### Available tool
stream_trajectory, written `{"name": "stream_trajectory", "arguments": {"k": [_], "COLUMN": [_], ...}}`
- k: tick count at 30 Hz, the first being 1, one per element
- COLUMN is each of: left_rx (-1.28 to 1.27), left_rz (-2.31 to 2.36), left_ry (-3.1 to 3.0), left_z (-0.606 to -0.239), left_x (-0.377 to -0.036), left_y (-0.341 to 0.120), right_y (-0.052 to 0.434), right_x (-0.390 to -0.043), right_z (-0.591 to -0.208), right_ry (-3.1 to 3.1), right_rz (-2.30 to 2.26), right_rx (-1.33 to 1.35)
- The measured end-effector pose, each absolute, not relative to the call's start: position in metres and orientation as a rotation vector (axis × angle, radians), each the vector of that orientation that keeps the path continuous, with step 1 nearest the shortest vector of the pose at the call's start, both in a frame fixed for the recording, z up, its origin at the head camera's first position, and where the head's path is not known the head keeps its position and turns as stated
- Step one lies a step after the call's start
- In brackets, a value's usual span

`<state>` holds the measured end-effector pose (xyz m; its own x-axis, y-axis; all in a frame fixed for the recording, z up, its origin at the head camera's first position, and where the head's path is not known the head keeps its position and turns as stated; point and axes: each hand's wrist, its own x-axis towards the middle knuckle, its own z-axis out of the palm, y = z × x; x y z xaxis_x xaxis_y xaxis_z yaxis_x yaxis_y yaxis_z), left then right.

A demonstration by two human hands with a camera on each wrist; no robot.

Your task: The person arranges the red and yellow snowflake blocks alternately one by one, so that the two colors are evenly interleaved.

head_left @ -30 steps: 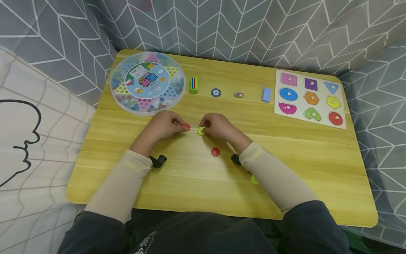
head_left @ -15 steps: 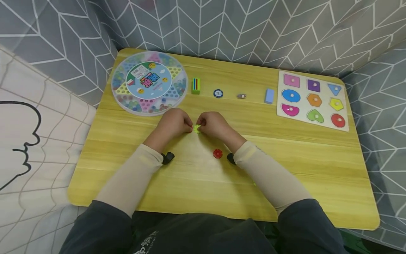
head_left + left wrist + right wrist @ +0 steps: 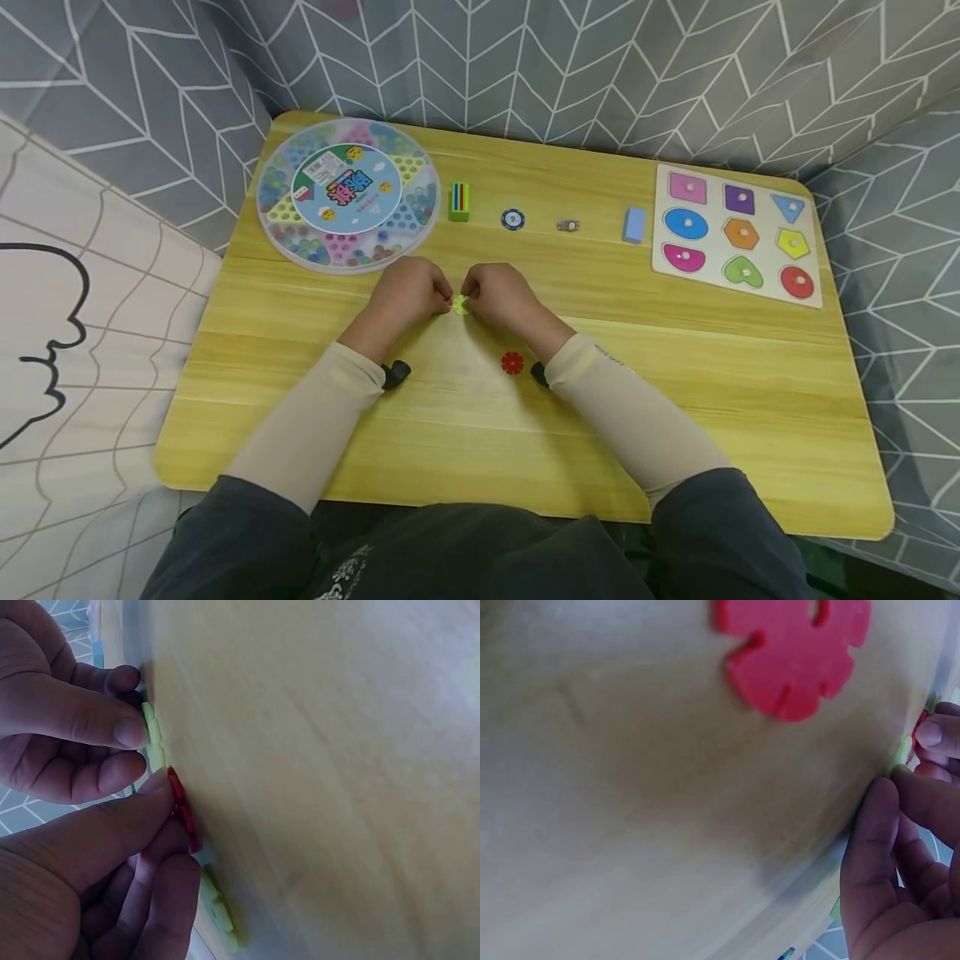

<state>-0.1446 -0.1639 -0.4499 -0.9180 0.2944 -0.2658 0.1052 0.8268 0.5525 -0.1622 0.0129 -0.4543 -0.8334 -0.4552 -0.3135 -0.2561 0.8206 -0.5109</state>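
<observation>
Over the middle of the yellow wooden table (image 3: 750, 400) my two hands meet. My left hand (image 3: 442, 300) pinches a red notched disc (image 3: 182, 806) between thumb and fingers. In my right hand (image 3: 472, 300), fingertips pinch a yellow-green notched disc (image 3: 460, 305) whose edge is against the red one. In the left wrist view the green disc (image 3: 154, 739) touches the red disc end to end. A second red disc (image 3: 512, 362) lies loose on the table beside my right wrist, and it shows large in the right wrist view (image 3: 791, 652).
A round marble game box (image 3: 348, 193) sits at the back left. At the back right lies a shape puzzle board (image 3: 738, 235). Between them stand a striped green block (image 3: 458, 201), a blue chip (image 3: 512, 219), a small brown piece (image 3: 567, 225) and a blue block (image 3: 633, 225).
My hands have come together: the red and green discs, apart a second ago, now touch. A green disc seen by my right forearm earlier is hidden.
</observation>
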Motion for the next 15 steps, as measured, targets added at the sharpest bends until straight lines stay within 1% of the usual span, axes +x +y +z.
{"name": "stream_trajectory", "arguments": {"k": [8, 15], "left_rx": [0.28, 0.295], "left_rz": [0.799, 0.79], "left_ry": [2.66, 2.649], "left_z": [-0.447, -0.44], "left_x": [-0.145, -0.142], "left_y": [-0.164, -0.156], "right_y": [0.018, 0.049], "right_x": [-0.163, -0.155], "right_z": [-0.453, -0.437], "right_ry": [2.56, 2.52], "right_rz": [-0.673, -0.758], "right_rx": [-0.504, -0.498]}}
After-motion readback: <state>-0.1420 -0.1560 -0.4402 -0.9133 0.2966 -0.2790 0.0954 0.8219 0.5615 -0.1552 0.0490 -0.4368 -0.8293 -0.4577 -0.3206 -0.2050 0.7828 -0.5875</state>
